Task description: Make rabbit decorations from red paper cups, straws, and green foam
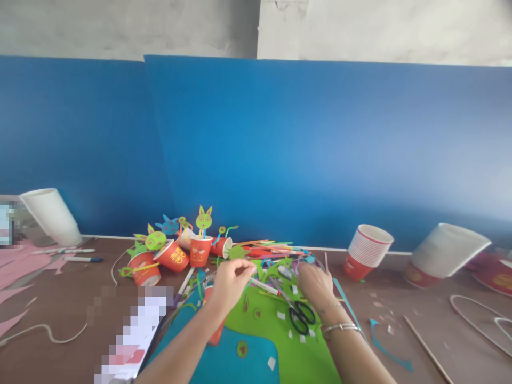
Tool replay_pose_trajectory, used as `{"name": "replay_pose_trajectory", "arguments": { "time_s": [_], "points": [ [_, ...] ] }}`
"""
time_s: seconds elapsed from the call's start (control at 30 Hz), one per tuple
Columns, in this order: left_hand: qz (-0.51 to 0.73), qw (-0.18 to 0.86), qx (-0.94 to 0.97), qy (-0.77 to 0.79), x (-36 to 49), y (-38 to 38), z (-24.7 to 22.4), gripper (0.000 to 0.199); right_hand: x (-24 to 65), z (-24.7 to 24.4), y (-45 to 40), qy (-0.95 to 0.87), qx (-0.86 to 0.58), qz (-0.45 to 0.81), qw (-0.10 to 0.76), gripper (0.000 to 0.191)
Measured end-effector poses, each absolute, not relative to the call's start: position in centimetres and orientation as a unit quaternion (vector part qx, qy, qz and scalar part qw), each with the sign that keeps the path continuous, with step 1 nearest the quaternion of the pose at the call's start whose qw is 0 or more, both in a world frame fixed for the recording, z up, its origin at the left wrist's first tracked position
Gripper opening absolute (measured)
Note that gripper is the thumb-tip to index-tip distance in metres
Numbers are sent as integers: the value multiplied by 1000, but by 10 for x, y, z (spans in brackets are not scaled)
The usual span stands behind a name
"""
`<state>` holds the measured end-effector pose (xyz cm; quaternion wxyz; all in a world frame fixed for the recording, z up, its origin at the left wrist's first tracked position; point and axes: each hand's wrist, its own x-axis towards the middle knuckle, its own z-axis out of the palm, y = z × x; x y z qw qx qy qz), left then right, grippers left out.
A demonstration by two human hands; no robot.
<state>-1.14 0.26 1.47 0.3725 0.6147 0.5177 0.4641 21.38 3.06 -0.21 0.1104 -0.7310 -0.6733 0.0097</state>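
Note:
My left hand (234, 282) is raised over the craft sheets, thumb and fingertips pressed together in a pinch; anything between them is too small to name. Its forearm partly covers a red paper cup (216, 333). My right hand (316, 282), with a bracelet on the wrist, is curled beside a clear ring (316, 261) that looks like a tape roll; its fingertips are hidden. Black-handled scissors (302, 317) lie between my hands on a green sheet (296, 357), with a white marker (264, 286) near them. Below is a blue sheet (224, 362).
Decorated red cups (200, 252) with green and blue animal faces on straws stand or lie at the back left. Colourful straws (272, 248) are piled behind my hands. Stacked paper cups (368, 248) stand right, near a wooden stick (426, 346). A blue panel (300, 149) closes the back.

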Motion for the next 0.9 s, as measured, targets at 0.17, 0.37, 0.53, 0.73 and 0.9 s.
{"name": "replay_pose_trajectory", "arguments": {
  "time_s": [0.17,0.37,0.53,0.73,0.9],
  "points": [
    [454,327,642,524,-12,1,13,15,179,2,16,-719,-678,23,154,20],
    [469,313,646,515,-12,0,15,13,128,-19,-6,-806,-559,118,154,10],
    [482,311,644,506,-10,-1,16,14,120,-41,-13,-794,-573,126,160,20],
    [466,317,659,498,-10,0,14,20,116,-49,-14,-783,-582,145,166,21],
    [460,316,668,492,-11,2,12,12,114,-53,-15,-772,-582,163,197,23]
  ]
}}
